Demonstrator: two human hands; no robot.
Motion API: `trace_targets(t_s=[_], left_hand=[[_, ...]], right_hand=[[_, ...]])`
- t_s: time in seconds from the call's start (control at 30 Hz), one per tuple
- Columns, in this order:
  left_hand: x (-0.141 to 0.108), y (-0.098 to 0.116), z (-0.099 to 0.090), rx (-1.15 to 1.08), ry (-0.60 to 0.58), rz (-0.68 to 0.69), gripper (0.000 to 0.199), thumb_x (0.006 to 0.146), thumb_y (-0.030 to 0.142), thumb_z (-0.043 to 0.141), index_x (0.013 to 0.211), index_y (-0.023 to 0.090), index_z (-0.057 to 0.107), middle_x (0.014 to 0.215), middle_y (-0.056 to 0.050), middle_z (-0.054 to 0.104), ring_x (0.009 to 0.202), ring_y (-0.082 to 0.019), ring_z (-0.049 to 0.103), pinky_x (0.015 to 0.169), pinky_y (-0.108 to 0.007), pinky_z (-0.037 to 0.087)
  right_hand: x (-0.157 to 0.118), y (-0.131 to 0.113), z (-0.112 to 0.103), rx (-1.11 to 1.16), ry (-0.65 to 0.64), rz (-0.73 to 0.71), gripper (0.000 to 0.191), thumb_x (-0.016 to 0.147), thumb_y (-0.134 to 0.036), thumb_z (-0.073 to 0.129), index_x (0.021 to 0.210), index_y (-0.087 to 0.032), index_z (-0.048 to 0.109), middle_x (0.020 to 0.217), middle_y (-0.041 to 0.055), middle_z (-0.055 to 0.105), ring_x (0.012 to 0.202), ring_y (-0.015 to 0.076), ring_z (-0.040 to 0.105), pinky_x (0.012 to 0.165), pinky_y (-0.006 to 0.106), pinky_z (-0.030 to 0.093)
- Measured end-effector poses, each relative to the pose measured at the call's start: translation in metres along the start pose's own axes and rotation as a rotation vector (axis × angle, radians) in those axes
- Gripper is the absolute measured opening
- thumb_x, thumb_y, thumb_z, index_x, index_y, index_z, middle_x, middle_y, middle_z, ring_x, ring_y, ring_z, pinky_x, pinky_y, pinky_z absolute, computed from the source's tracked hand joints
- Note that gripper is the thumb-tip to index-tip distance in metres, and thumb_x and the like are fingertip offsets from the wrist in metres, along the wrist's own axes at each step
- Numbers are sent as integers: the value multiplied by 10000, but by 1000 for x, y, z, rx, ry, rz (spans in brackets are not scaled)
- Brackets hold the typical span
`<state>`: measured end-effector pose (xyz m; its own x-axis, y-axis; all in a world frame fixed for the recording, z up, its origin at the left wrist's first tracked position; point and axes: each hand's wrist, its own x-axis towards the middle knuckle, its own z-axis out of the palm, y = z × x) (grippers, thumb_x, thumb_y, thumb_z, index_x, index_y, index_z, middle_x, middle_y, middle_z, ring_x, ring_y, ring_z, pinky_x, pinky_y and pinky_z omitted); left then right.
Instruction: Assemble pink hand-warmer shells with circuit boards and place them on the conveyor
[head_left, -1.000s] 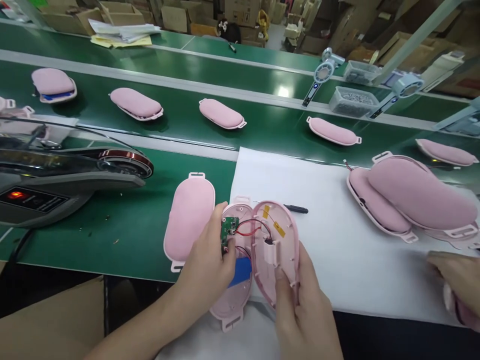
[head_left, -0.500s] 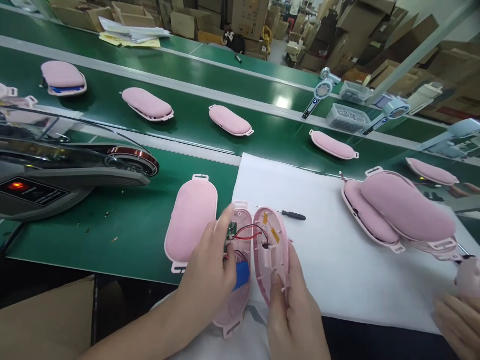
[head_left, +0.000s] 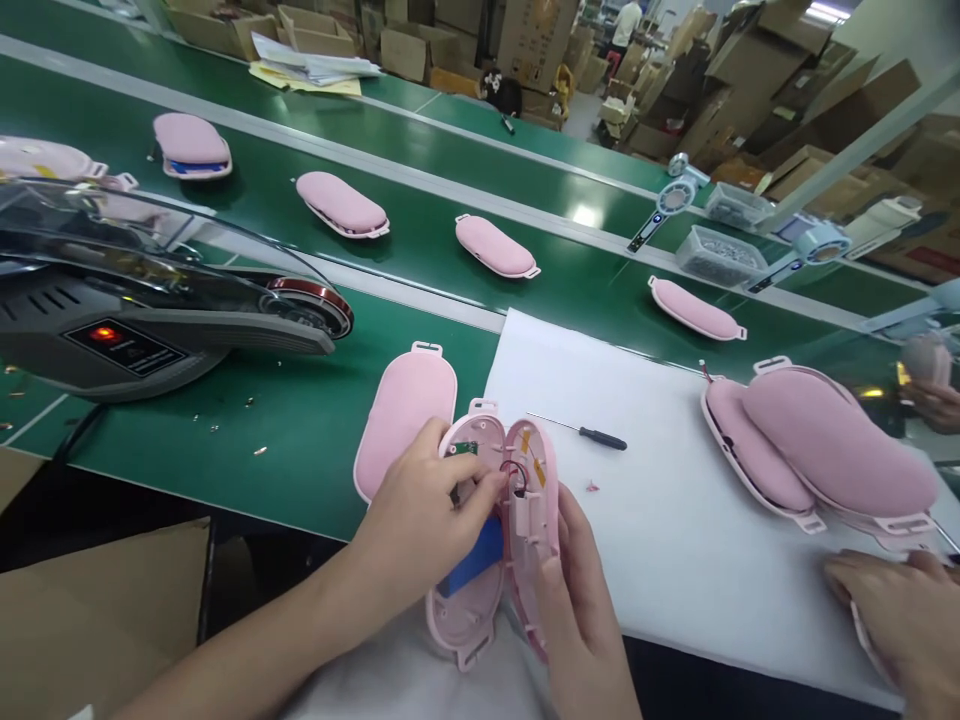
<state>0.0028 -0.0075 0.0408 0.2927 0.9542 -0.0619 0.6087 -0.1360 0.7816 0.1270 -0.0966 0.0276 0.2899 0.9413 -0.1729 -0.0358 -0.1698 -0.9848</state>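
A pink oval plastic case lies opened like a book at the near edge, its inner sides up. Its left half (head_left: 469, 625) holds a green circuit board (head_left: 466, 448) and a blue battery pack (head_left: 472, 562). Thin red and black wires (head_left: 514, 468) run across to the right half (head_left: 538, 440), where strips of yellow tape show. My left hand (head_left: 424, 500) reaches over the left half, thumb and index finger closed at the wires near the seam. My right hand (head_left: 581, 600) grips the right half, thumb inside and fingers behind its outer wall.
A closed pink case (head_left: 405, 410) lies left of my hands. On the white sheet (head_left: 637, 540) are a small screwdriver (head_left: 602, 438) and stacked pink cases (head_left: 840, 440). Another person's hand (head_left: 900, 610) is at right. A grey machine (head_left: 165, 340) stands left; more cases line the green conveyor (head_left: 420, 240).
The right half has swung closer to the left half. My left fingers have moved from the board to the wires. The view has shifted, and the other person's hand has moved inward.
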Motion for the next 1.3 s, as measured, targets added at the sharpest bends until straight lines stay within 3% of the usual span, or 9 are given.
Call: trace_targets(t_s=[0.07, 0.2, 0.53, 0.77, 0.87, 0.93, 1.07, 1.2, 1.3], left_hand=[[2, 0, 0, 17, -21, -7, 154, 857, 265, 527, 910, 256, 671, 904, -14, 495, 704, -152, 554, 631, -308, 459], [4, 2, -4, 71, -70, 19, 454, 830, 142, 489, 1248, 319, 509, 1009, -19, 520, 872, -192, 568, 715, -314, 466], [3, 5, -2, 108, -44, 25, 209, 807, 97, 456, 848, 231, 610, 879, -17, 467, 717, -169, 527, 601, -290, 402], [1, 5, -3, 57, -38, 46, 255, 830, 115, 432, 986, 228, 600, 923, -41, 508, 786, -201, 553, 683, -342, 467], [1, 4, -2, -116, 8, 59, 528, 828, 147, 471, 1342, 246, 400, 1169, -81, 556, 1061, -252, 549, 896, -415, 464], [2, 1, -1, -266, 23, 35, 615, 808, 165, 513, 1396, 225, 342, 1275, -97, 533, 1170, -259, 509, 979, -415, 432], [9, -8, 4, -634, -69, -50, 452, 735, 152, 576, 1183, 210, 554, 1121, -64, 562, 998, -224, 582, 837, -341, 493], [10, -12, 11, -1018, -292, -90, 470, 781, 300, 651, 1198, 259, 438, 895, 17, 535, 749, -141, 530, 670, -269, 438], [7, -13, 19, -1194, -306, -116, 587, 793, 476, 658, 1257, 292, 350, 895, 22, 518, 721, -122, 504, 646, -249, 411]], right_hand=[[-1, 1, 3, 7, 31, 30, 467, 948, -512, 472, 1381, -337, 444, 1464, 10, 440, 1331, 210, 431, 1051, 321, 434], [-2, 0, 5, -41, 32, 38, 477, 945, -505, 482, 1387, -330, 433, 1475, 15, 425, 1350, 206, 401, 1053, 315, 421], [2, -1, 8, -134, -12, 25, 478, 967, -515, 404, 1393, -297, 404, 1505, 6, 373, 1399, 219, 317, 1095, 368, 384], [7, -1, 5, -154, -53, 68, 517, 951, -511, 447, 1406, -268, 409, 1525, 18, 335, 1406, 210, 302, 1117, 351, 353], [10, -4, 3, -148, -59, 72, 519, 945, -505, 465, 1412, -286, 412, 1509, 6, 367, 1394, 204, 326, 1130, 343, 329], [11, -5, 2, -141, -39, 118, 515, 936, -518, 478, 1397, -291, 445, 1488, -1, 402, 1393, 204, 327, 1132, 337, 326], [15, -1, -7, -65, -67, 194, 526, 904, -546, 525, 1348, -264, 527, 1396, 39, 521, 1327, 251, 431, 1071, 352, 413], [20, 8, -19, -46, -232, 116, 477, 934, -500, 501, 1351, -270, 518, 1367, 45, 548, 1236, 254, 523, 976, 328, 484], [22, 6, -22, -20, -311, 80, 463, 945, -507, 470, 1336, -266, 523, 1360, 42, 550, 1211, 247, 534, 949, 316, 489]])
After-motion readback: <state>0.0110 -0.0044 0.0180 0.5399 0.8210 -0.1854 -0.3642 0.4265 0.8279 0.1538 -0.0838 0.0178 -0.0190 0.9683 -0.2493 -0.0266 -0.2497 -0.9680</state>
